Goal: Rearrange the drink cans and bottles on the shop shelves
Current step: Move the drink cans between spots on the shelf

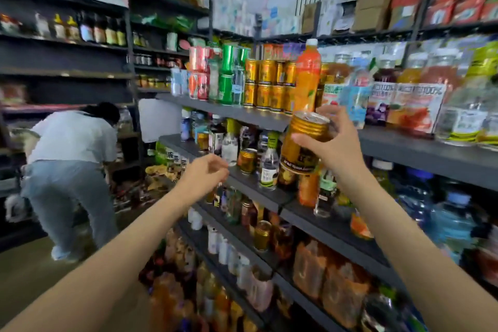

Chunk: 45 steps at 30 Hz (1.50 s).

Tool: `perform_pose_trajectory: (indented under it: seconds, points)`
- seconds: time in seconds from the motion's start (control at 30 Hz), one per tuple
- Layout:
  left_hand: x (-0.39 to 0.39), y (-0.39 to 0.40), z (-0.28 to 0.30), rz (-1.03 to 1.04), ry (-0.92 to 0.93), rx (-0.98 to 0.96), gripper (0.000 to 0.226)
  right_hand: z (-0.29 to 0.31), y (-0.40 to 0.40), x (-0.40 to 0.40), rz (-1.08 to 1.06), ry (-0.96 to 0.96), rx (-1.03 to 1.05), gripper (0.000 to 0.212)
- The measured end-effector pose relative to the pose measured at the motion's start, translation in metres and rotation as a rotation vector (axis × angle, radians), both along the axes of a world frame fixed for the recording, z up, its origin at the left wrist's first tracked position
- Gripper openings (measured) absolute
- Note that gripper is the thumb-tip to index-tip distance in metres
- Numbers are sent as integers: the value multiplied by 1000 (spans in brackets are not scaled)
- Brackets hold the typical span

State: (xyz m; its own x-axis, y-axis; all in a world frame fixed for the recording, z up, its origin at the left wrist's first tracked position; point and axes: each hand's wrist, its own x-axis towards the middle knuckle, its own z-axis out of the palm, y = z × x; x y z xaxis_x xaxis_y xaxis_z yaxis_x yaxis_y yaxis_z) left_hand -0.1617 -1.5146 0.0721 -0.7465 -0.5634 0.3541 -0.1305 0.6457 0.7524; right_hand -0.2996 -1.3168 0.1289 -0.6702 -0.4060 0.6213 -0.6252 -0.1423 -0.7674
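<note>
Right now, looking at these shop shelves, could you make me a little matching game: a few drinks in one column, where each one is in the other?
Things:
1. gold can
2. tall orange bottle
3. green cans
4. small gold can

Places:
A. standing on the second shelf down, near the left hand
B. held up in the right hand
C. stacked on the top drinks shelf, left of the rows of gold cans
D. upright on the top drinks shelf, just right of those rows

Pairs: 1-B, 2-D, 3-C, 4-A
</note>
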Motion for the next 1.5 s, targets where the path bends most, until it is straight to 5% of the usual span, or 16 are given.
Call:
perform_pose_trajectory:
  seconds: [0.3, 0.53, 0.7, 0.93, 1.27, 1.5]
  points:
    - [-65, -152, 28, -84, 0, -254, 18, 26, -180, -71, -149, 62, -116, 52]
    - [-132, -256, 51, -138, 28, -310, 23, 40, -281, -143, -443, 256, 49, 55]
    - [-197, -295, 67, -256, 140, -298, 25, 26, -302, -171, -599, 346, 204, 58]
    - [-273, -317, 81, -354, 130, -442, 31, 23, -310, -163, -719, 215, 436, 114]
    - [-309, -346, 65, -570, 393, -701, 45, 61, -324, -174, -931, 270, 40, 104]
    - [-321, -352, 62, -676, 493, -560, 44, 103, -329, -242, -1039, 143, 169, 107]
